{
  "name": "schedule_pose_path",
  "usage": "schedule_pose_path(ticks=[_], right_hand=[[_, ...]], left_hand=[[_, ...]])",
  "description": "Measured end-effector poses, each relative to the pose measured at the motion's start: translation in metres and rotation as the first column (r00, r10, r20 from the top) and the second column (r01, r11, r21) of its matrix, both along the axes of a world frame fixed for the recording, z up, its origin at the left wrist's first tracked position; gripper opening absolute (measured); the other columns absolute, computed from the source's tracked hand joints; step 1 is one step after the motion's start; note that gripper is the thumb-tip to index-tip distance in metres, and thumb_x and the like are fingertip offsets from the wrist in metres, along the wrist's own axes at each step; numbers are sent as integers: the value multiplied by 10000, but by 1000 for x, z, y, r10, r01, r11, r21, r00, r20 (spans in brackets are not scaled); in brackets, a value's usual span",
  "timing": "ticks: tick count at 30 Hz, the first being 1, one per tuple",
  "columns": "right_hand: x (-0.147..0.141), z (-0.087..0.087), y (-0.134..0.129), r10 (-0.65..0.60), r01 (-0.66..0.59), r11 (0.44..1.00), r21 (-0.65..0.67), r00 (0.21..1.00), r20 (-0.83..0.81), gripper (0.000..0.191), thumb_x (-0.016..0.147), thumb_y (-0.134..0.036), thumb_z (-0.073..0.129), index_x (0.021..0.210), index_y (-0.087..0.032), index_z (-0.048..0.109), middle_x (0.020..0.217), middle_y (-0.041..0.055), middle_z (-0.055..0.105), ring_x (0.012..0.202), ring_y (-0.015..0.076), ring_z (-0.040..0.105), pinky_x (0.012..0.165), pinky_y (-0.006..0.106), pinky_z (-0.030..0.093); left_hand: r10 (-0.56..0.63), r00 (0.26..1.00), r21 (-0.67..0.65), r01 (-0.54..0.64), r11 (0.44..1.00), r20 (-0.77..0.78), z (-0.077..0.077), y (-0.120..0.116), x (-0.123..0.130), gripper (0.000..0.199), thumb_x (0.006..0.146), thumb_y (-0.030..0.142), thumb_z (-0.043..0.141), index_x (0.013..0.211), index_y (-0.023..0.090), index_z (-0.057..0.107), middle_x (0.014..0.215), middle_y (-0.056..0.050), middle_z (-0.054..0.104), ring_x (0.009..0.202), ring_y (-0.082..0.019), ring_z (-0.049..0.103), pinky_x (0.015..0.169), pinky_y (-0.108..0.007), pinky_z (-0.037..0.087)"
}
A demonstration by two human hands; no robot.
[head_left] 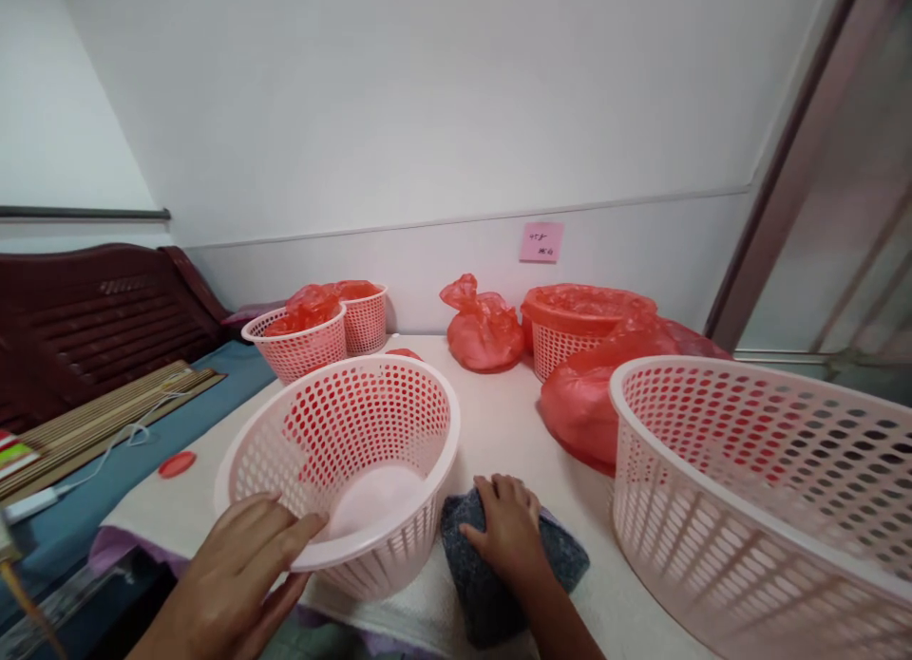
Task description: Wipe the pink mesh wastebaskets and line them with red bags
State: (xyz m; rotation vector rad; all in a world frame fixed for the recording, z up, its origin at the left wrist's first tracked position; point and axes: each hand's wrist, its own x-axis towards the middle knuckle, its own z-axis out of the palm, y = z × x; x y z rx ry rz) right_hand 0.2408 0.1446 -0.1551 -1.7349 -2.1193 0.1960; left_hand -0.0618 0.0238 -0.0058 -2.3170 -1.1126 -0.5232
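A pale pink plastic basket (385, 556) with a perforated wall stands in front of me, tilted towards me. My left hand (246, 560) is closed over its near left rim, fingers inside and thumb below. Only the bare bottom and walls show inside it. To its right lies a folded dark grey cloth (477, 589). On top of the cloth rests my right hand (509, 527), its fingers curled over the far edge and closed on it. The cloth's right end sticks out beyond the hand.
A large pink basket (698, 546) stands at the right, beside a red plastic bag (580, 408). Another tied red bag (484, 332) and a red-lined basket (570, 342) are by the wall. Smaller baskets (303, 347) holding red bags stand back left. A red lid (177, 464) lies left.
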Motion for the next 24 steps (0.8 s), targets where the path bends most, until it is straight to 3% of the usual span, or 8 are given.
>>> schedule_pose_path(ticks=[5,7,11,14,17,20,24], right_hand=[[-16,-11,-12,80,-79,997,-23,996,33,679,620,-470,746,1232,-238,563,1268,148,544,1277,391,356,1077,585,104],[-19,-14,-16,98,-96,994,-47,994,46,689,628,-429,733,1262,-235,545,1258,150,545,1239,369,399,1081,556,135],[-18,-13,-19,96,-85,991,-99,989,110,521,693,-176,608,1212,-211,589,1140,148,598,1095,329,513,1010,504,269],[-4,-8,-13,22,-8,997,-81,985,171,431,744,-51,470,1105,-206,648,1071,160,624,1050,338,536,955,532,289],[19,-4,-5,-131,157,984,-83,957,260,410,780,-29,401,1027,-205,676,1039,163,638,998,343,563,904,557,307],[35,4,-2,-243,275,959,-76,926,290,329,806,-111,460,1052,-180,667,1046,174,638,998,365,567,903,593,296],[30,15,-5,-279,275,960,52,924,264,288,845,-268,509,1082,-176,644,1067,171,637,1048,354,545,970,590,259]], left_hand=[[16,1000,-9,-16,1000,-6,-4,-1,1,427,834,187,601,1250,159,509,1036,-77,627,1023,-229,532,998,-432,335],[17,1000,-2,-17,1000,11,-3,-1,3,410,831,177,597,1233,152,518,1008,-74,629,992,-225,540,975,-427,344],[-1,1000,10,1,1000,30,3,-1,9,400,820,165,597,1213,154,525,961,-62,634,943,-214,549,928,-399,364],[-10,995,7,9,1000,98,5,0,15,386,821,136,585,1199,172,519,930,-56,633,913,-211,547,910,-406,372],[-23,989,-30,28,999,148,8,1,19,352,821,104,581,1160,182,523,871,-38,616,834,-193,534,868,-405,373],[-58,984,-83,73,994,170,10,6,20,286,822,95,564,1093,180,530,837,-31,602,791,-185,520,839,-403,364],[-101,959,-99,131,986,264,10,13,18,208,807,85,527,989,186,528,795,-28,582,760,-186,503,818,-415,364]])
